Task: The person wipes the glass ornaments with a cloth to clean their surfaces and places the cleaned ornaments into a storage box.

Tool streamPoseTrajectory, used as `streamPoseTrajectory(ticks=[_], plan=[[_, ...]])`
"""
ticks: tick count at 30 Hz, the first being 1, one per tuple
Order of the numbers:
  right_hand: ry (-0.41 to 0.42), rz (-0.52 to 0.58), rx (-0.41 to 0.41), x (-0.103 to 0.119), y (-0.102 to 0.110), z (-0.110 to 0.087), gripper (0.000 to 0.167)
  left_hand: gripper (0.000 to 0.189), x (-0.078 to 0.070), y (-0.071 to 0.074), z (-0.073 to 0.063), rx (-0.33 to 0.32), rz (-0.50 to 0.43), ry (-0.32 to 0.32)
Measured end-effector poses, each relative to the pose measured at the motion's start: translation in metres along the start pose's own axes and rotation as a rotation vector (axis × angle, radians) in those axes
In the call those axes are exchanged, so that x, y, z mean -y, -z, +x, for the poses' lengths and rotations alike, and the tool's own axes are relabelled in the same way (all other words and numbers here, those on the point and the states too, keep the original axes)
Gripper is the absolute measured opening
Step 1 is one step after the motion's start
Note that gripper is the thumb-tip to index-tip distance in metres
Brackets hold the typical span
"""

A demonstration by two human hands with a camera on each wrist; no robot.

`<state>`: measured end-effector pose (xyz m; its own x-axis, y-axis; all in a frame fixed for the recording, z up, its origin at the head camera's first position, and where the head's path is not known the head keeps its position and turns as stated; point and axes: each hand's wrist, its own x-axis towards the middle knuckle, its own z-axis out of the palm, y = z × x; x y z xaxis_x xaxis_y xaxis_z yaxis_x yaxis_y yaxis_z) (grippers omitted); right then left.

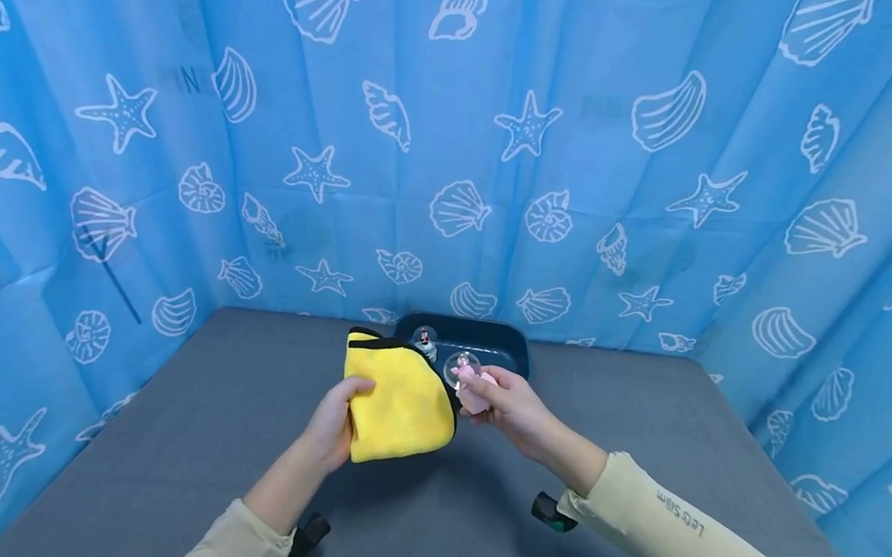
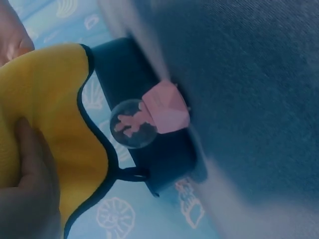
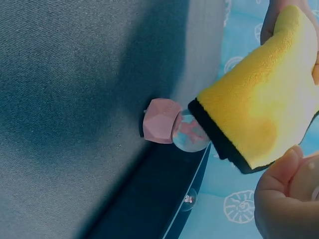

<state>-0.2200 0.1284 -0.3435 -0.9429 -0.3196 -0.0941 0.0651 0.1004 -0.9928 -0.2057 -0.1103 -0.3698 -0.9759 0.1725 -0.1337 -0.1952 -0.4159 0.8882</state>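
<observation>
My left hand [image 1: 335, 419] grips a folded yellow cloth [image 1: 399, 401] with black edging, thumb on its near face. Just right of it, my right hand [image 1: 518, 410] holds a pink snow globe [image 1: 476, 400], thumb across the base and clear dome tipped up to the left. Only a pale rounded part of what that hand holds shows at the right wrist view's edge. Another snow globe [image 3: 162, 121], with a faceted pink base, stands low before the tray, apart from both hands; the cloth appears to hide it in the head view.
A dark blue tray [image 1: 519, 348] stands at the back of the grey table [image 1: 619, 427], against a blue shell-print curtain [image 1: 522, 257]. Inside its left part sits a small snow globe [image 1: 426, 344] with a white base. A black wrist device [image 1: 553, 512] hangs beneath the right sleeve.
</observation>
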Motion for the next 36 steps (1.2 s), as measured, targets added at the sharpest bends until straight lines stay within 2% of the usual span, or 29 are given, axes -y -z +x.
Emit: streamPoseTrajectory(ticks=[7, 9, 14, 19, 21, 23, 26, 30, 33, 36], plan=[[0.015, -0.042, 0.104, 0.001, -0.001, 0.002, 0.048, 0.03, 0.0, -0.012, 0.005, 0.078, 0.013, 0.035], [0.036, -0.075, 0.112, 0.0, -0.002, 0.001, 0.047, 0.031, 0.002, -0.014, 0.006, 0.104, 0.02, 0.041], [0.076, -0.121, 0.049, -0.003, -0.006, -0.001, 0.049, 0.039, 0.005, -0.016, 0.005, 0.137, 0.011, 0.029], [0.123, -0.117, -0.028, -0.006, -0.007, -0.002, 0.05, 0.066, 0.007, -0.011, 0.0, 0.276, 0.009, 0.013], [0.154, -0.12, -0.044, -0.008, -0.006, -0.003, 0.048, 0.069, 0.009, -0.01, 0.0, 0.304, 0.004, -0.005], [0.178, -0.127, -0.048, -0.008, -0.006, -0.003, 0.048, 0.063, 0.011, -0.013, 0.002, 0.297, 0.007, -0.021], [0.187, -0.162, -0.049, -0.009, -0.008, -0.003, 0.049, 0.054, 0.017, -0.018, 0.008, 0.26, 0.087, -0.049], [0.177, -0.231, -0.088, -0.01, -0.011, -0.001, 0.047, 0.059, 0.024, -0.025, 0.014, 0.229, 0.2, -0.03], [0.202, -0.27, -0.097, -0.009, -0.013, -0.001, 0.048, 0.06, 0.026, -0.029, 0.017, 0.206, 0.187, -0.001], [0.226, -0.3, -0.088, -0.007, -0.013, 0.0, 0.05, 0.056, 0.024, -0.033, 0.019, 0.216, 0.14, 0.02]])
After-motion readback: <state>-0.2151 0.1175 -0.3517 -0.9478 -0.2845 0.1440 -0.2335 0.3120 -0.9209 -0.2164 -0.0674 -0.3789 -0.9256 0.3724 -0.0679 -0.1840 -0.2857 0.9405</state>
